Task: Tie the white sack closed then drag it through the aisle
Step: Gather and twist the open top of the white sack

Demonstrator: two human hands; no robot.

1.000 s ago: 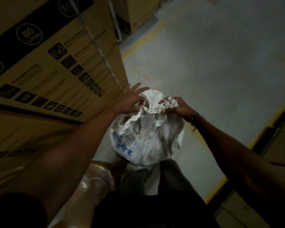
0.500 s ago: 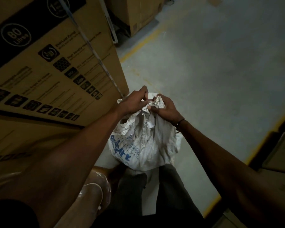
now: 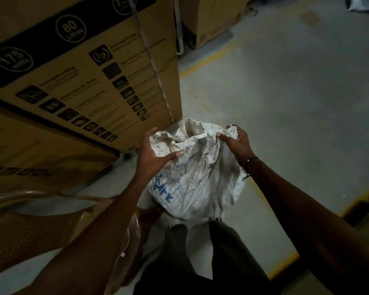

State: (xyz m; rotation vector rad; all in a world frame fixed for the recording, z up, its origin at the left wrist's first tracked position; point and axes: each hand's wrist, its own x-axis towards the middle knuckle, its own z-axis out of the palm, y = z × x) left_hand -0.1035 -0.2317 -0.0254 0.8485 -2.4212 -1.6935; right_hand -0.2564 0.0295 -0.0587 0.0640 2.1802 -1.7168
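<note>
White woven sack stands on the concrete floor beside stacked cartons, its mouth gaping, so no knot is made and both tying and dragging remain. Of the 2 hands, the right hand grips bunched rim; the left hand, fingers spread, seems only to touch the fabric.

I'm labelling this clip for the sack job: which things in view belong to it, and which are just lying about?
Part of the job:
white sack, mouth not yet tied
left hand
right hand

Just lying about:
printed cardboard box
brown plastic chair
farther carton
</note>
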